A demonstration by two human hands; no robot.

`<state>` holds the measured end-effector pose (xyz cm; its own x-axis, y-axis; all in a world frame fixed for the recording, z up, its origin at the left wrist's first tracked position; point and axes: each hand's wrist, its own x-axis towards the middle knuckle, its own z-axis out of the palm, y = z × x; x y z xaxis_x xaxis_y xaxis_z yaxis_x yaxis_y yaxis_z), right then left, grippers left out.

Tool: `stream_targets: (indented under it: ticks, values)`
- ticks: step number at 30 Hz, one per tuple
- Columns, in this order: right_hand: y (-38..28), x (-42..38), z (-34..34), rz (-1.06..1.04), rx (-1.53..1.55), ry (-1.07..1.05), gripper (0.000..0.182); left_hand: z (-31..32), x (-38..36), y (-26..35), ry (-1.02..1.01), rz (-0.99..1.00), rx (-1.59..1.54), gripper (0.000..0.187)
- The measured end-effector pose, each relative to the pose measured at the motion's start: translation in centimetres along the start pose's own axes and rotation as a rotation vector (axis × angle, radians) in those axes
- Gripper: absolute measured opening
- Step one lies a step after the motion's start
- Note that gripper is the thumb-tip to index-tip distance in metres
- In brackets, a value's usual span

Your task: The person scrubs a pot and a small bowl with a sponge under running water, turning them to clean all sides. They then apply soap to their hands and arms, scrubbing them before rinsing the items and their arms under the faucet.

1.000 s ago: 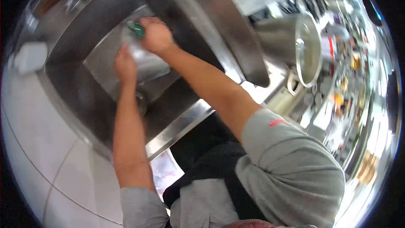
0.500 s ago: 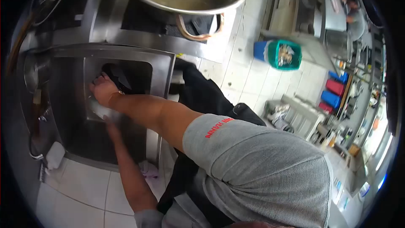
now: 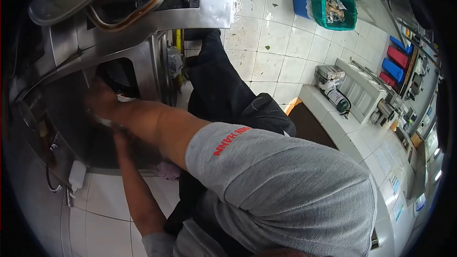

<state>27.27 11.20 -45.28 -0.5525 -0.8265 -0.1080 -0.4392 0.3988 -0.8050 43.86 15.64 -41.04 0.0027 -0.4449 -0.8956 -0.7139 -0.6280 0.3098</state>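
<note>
Deep inside a steel basin (image 3: pixel 97 168), my right hand (image 3: pixel 101 96) is smeared by motion and its fingers cannot be made out. Just below it, my left hand (image 3: pixel 122 136) is closed at the edge of a white dish-like thing (image 3: pixel 103 121). My right forearm and hand hide most of that thing, so its exact kind does not show. Behind my right wrist is a dark opening (image 3: pixel 124 74) in the metal, with a pale edge at its bottom.
A large metal pot (image 3: pixel 71 0) with a rusty handle (image 3: pixel 131 21) stands beyond the basin. A white bottle (image 3: pixel 77 175) and a purple cloth (image 3: pixel 167 170) are at the near side. A green-rimmed bin (image 3: pixel 352 12) with scraps stands on the tiled floor (image 3: pixel 266 69).
The view has shifted, so the pot appears further left and more floor shows. Both hands remain in the basin close together, with my right hand now more blurred and the white thing more hidden.
</note>
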Motion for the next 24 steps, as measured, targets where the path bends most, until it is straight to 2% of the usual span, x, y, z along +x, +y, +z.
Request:
stream_targets:
  ticks: [2, 5, 7, 8, 12, 16, 18, 19, 21, 23, 24]
  values:
    - [0.0, -0.6, -0.8, -0.005, -0.008, 0.027, 0.026, 0.0, 0.2, -0.1, 0.077, -0.033, 0.054, 0.083]
    - [0.3, -0.9, -1.0, -0.031, -0.032, 0.100, 0.025, -3.5, 3.7, -2.2, 0.006, -0.121, 0.105, 0.085]
    - [0.4, -1.0, -0.8, -0.049, -0.045, 0.144, 0.025, -2.9, 3.0, -2.4, -0.013, -0.073, 0.053, 0.085]
    - [0.5, -1.0, -1.0, -0.052, -0.027, 0.097, 0.025, -2.5, 2.6, -2.3, -0.033, -0.024, -0.001, 0.086]
    - [0.5, -1.0, -1.7, -0.043, -0.051, 0.005, 0.026, -1.9, 2.2, -1.5, -0.061, -0.070, -0.005, 0.086]
    - [0.8, -1.1, -0.7, -0.055, -0.038, 0.063, 0.028, -1.2, 1.9, -1.7, -0.031, -0.016, -0.056, 0.085]
    - [0.6, -1.0, -1.6, -0.034, -0.111, -0.072, 0.029, -1.0, 1.6, -1.7, 0.004, 0.026, -0.035, 0.084]
    - [0.7, -1.2, -2.5, -0.037, -0.114, -0.075, 0.029, -0.7, 1.2, -1.2, 0.012, -0.009, -0.014, 0.084]
    - [0.9, -1.2, -3.9, -0.109, 0.022, -0.052, 0.028, -0.1, 1.1, -1.5, 0.026, -0.040, -0.005, 0.083]
    - [0.5, 0.6, 0.2, -0.042, -0.280, -0.161, 0.027, -0.9, 2.3, -3.9, 0.018, 0.108, -0.098, 0.081]
    - [0.8, 0.8, -0.6, -0.135, -0.252, -0.202, 0.026, -3.0, 6.3, -8.6, -0.011, 0.335, -0.085, 0.071]
